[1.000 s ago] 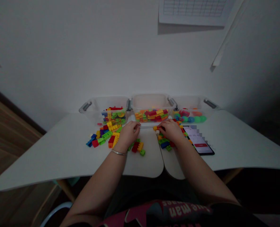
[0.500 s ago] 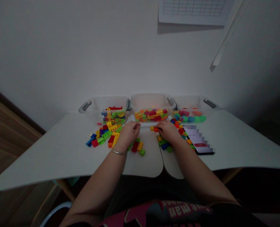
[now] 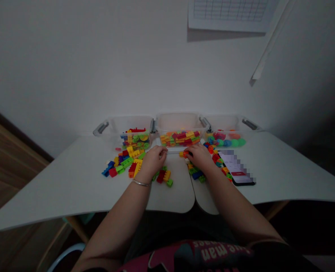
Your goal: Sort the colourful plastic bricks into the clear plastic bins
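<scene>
My left hand (image 3: 153,161) hovers above the table's middle with its fingers curled together. Whatever lies between those fingertips, if anything, is too small to make out. Across a short gap, my right hand (image 3: 200,156) pinches an orange and yellow toy brick (image 3: 182,154) at its fingertips. Loose bricks spread to the left of my left hand, among them a long green brick (image 3: 127,162). A red brick (image 3: 161,176) and a yellow one (image 3: 167,175) lie just below it. Under my right wrist sits a blue brick (image 3: 197,175) among green ones, partly covered.
Along the wall stand three clear bins: the left bin (image 3: 116,124) with mixed pieces, the middle bin (image 3: 178,121) with bricks, the right bin (image 3: 224,121) with round coloured pieces. A phone (image 3: 235,168) lies right of my right hand. A seam divides the white tabletop (image 3: 56,189).
Both hands stay in almost the same place with the same finger poses. The whole view has shifted very slightly.
</scene>
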Demonstrator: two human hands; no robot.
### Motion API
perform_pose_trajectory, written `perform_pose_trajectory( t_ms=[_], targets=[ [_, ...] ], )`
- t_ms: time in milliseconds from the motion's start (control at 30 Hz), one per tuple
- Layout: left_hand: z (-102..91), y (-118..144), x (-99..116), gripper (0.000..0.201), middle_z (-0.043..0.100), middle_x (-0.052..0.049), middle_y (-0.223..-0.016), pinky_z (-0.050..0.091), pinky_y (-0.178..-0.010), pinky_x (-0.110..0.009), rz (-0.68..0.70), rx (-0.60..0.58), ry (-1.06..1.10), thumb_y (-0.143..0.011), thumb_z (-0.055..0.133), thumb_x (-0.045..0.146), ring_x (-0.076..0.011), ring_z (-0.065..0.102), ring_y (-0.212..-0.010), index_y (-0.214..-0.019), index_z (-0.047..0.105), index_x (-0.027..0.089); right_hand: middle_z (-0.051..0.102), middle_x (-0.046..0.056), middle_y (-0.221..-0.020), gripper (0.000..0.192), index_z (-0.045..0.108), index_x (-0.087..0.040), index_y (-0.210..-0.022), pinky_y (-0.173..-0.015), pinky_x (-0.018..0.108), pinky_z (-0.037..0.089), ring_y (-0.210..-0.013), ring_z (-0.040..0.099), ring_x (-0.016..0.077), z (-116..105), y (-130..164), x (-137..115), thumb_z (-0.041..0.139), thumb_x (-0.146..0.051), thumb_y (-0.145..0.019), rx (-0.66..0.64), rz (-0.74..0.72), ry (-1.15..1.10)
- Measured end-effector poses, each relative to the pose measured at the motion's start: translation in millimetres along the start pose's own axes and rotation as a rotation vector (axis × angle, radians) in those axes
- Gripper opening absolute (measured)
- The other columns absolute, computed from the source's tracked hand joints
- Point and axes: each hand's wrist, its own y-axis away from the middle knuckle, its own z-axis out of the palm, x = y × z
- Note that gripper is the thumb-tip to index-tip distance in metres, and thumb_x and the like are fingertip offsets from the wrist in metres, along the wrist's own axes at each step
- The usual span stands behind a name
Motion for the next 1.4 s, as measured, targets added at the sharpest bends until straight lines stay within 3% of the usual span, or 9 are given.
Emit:
perform_pose_trajectory(
  t_ms=[333,667,767,900,1067,1300,1400],
  targets=[
    [-1.9,0,3,0.017,0.068,-0.007,-0.092,0.051,-0.082,-0.033,-0.013,-0.014,0.008,-0.088,0.053,0.019,-0.0200,0.064,-0.089,-0.097,0.067,0.018,0.072,0.009,-0.097,0.016,0.069,-0.020,-0.089,-0.085,0.034,0.041,-0.099,0.062,0.0249,-1,-3,-6,0.063,-0.035,-0.088,0.015,0.073,0.012],
    [-2.3,1,3,0.017,0.068,-0.006,-0.093,0.051,-0.082,-0.033,-0.011,-0.008,0.006,-0.088,0.053,0.019,-0.0195,0.064,-0.088,-0.096,0.067,0.019,0.071,0.007,-0.090,0.013,0.067,-0.021,-0.087,-0.083,0.035,0.043,-0.095,0.063,0.0255,2,0,-5,0.065,-0.034,-0.086,0.049,0.063,-0.046],
    [-2.2,1,2,0.017,0.069,-0.006,-0.093,0.051,-0.082,-0.033,-0.009,-0.005,0.008,-0.089,0.052,0.019,-0.0194,0.064,-0.088,-0.096,0.067,0.020,0.071,0.007,-0.095,0.016,0.067,-0.021,-0.095,-0.086,0.036,0.044,-0.097,0.062,0.0256,3,-1,-7,0.063,-0.035,-0.087,0.158,0.049,-0.160],
    [-1.8,1,1,0.017,0.069,-0.006,-0.094,0.051,-0.083,-0.033,-0.004,-0.006,0.004,-0.089,0.052,0.020,-0.0199,0.064,-0.090,-0.096,0.067,0.020,0.068,0.010,-0.101,0.019,0.064,-0.018,-0.102,-0.087,0.034,0.048,-0.097,0.061,0.0235,-1,-2,-11,0.056,-0.030,-0.088,0.413,0.018,-0.355],
    [-3.7,0,1,0.016,0.069,-0.006,-0.096,0.051,-0.085,-0.034,-0.008,-0.017,0.007,-0.087,0.053,0.018,-0.0202,0.064,-0.092,-0.095,0.067,0.020,0.063,0.012,-0.104,0.020,0.062,-0.020,-0.102,-0.083,0.036,0.050,-0.095,0.058,0.0234,-23,-9,-7,0.048,-0.027,-0.090,0.669,0.149,-0.437],
    [-4.9,0,1,0.016,0.068,-0.006,-0.094,0.052,-0.083,-0.033,-0.008,-0.017,0.012,-0.087,0.053,0.018,-0.0193,0.064,-0.089,-0.095,0.067,0.020,0.061,0.010,-0.104,0.018,0.064,-0.021,-0.096,-0.083,0.036,0.050,-0.098,0.058,0.0228,-46,-43,10,0.049,-0.025,-0.089,0.762,0.149,-0.437],
    [-4.6,1,-1,0.016,0.068,-0.006,-0.092,0.052,-0.083,-0.033,-0.006,-0.018,0.016,-0.087,0.053,0.018,-0.0194,0.063,-0.088,-0.094,0.067,0.020,0.064,0.011,-0.105,0.020,0.065,-0.019,-0.098,-0.086,0.035,0.050,-0.093,0.061,0.0211,-47,-56,12,0.047,-0.025,-0.091,0.687,0.150,-0.410]
  ],
)
